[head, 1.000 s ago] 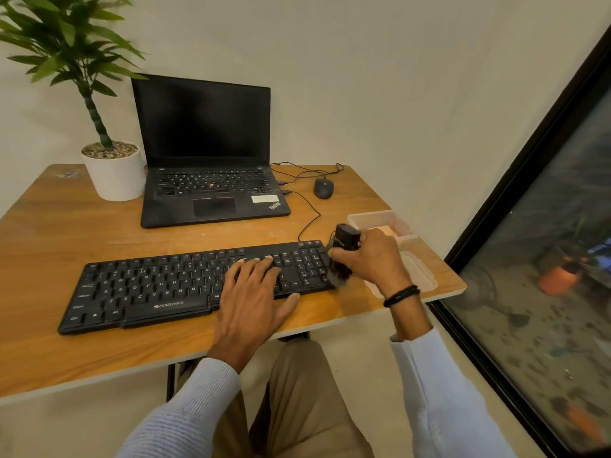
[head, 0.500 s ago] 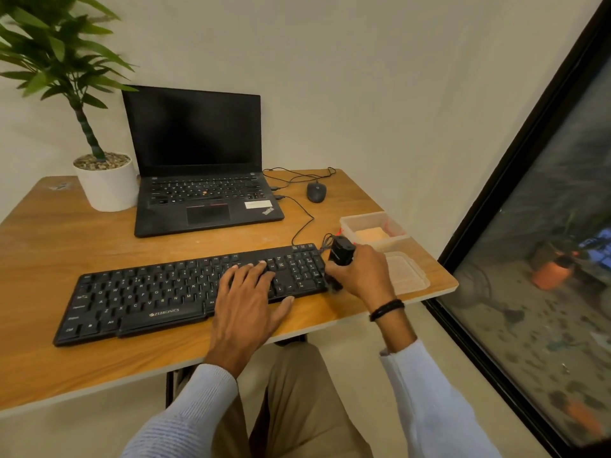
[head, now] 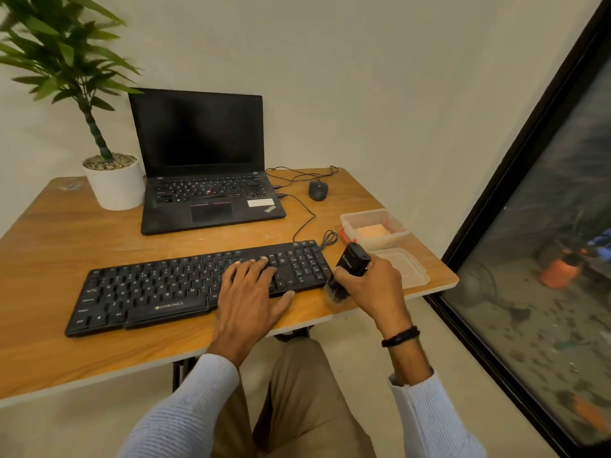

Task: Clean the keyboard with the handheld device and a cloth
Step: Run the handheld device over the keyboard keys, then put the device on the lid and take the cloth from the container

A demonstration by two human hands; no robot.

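My right hand (head: 373, 289) wraps the handheld device (head: 353, 261), so I can't see its middle, and its lower tip is a blur. My left hand (head: 251, 299) covers keys on the right of the keyboard (head: 158, 292). The plant (head: 66, 61) runs off the top-left edge.

Black keyboard (head: 158, 289) lies flat; black handheld device (head: 354, 262) tilts beside its right end

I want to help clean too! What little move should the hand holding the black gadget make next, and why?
Probably slide the handheld device left onto the number pad. The right hand grips it just off the right end of the keyboard, tip down, while the left hand lies flat on the keys.
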